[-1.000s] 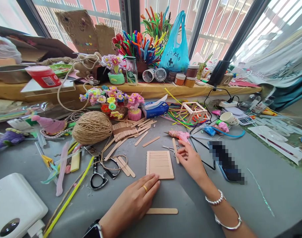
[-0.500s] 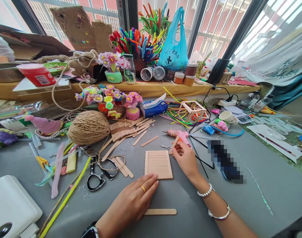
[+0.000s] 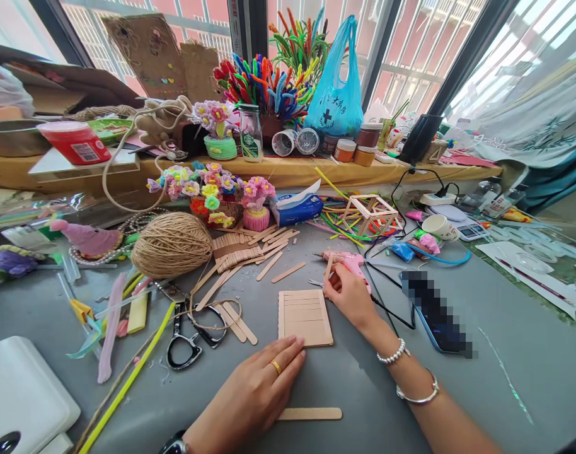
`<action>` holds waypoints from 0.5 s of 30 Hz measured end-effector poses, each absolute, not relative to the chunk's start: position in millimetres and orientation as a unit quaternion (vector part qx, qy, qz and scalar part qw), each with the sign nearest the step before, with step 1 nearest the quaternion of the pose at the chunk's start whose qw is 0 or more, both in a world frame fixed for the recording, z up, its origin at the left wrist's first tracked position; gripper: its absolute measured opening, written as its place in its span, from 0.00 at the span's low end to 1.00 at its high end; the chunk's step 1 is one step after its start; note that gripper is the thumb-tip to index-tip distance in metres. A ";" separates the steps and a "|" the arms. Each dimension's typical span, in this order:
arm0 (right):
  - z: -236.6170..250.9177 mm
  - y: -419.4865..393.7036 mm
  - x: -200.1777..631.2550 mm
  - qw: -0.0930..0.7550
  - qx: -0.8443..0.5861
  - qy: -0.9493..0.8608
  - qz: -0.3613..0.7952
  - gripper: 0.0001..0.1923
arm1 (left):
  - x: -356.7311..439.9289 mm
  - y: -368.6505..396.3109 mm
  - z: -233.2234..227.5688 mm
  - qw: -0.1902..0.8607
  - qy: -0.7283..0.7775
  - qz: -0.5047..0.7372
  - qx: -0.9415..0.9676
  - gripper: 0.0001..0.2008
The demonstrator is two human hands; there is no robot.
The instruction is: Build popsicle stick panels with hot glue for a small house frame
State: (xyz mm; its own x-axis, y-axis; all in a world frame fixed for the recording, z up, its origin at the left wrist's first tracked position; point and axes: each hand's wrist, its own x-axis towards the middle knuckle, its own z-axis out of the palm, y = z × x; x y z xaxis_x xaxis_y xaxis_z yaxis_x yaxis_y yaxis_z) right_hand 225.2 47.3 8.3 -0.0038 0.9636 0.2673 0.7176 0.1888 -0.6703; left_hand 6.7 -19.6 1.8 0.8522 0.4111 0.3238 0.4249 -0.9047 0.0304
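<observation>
Popsicle-stick panel [image 3: 305, 317] flat on grey desk [image 3: 458, 391], centre front; left hand [image 3: 257, 394] pinning its near edge.
Left fingers [image 3: 288, 353] flat and spread, gripping nothing, tips touching panel's lower edge; right hand [image 3: 347, 291] just right of panel's top corner, fingers pinched on a single stick [image 3: 328, 268], stick tilted up toward pink glue gun [image 3: 347, 260]; loose stick [image 3: 309, 413] lies near left wrist; scissors [image 3: 186, 337] and twine ball [image 3: 172, 244] to the left.

Phone [image 3: 437, 312] screen pixelated. Right hand [image 3: 347, 293] covers glue gun [image 3: 347, 260] handle; grip on stick [image 3: 328, 267] possibly pinched.
</observation>
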 end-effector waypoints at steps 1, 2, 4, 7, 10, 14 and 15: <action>8.1 47.5 225.2 0.351 -0.611 -0.688 0.173 0.03 | 6.8 -19.7 2.2 0.019 -0.217 -0.164 -0.962 0.20; 7.8 47.6 225.5 0.351 -0.609 -0.690 0.175 0.03 | 6.8 -19.9 2.3 0.017 -0.218 -0.164 -0.962 0.20; 7.0 47.8 227.4 0.353 -0.597 -0.693 0.197 0.03 | 6.7 -20.3 1.6 0.012 -0.219 -0.166 -0.962 0.20; 5.9 49.1 232.2 0.362 -0.571 -0.687 0.265 0.03 | 6.3 -20.8 -0.8 0.003 -0.222 -0.172 -0.960 0.20; 5.3 51.5 237.2 0.370 -0.549 -0.671 0.334 0.05 | 6.3 -21.0 -2.2 -0.003 -0.224 -0.169 -0.960 0.20; 5.0 54.0 241.7 0.363 -0.531 -0.670 0.369 0.05 | 7.2 -20.7 0.3 -0.005 -0.227 -0.157 -0.961 0.19; 4.9 54.3 242.4 0.361 -0.527 -0.675 0.369 0.05 | 7.6 -20.7 1.3 -0.005 -0.226 -0.155 -0.962 0.19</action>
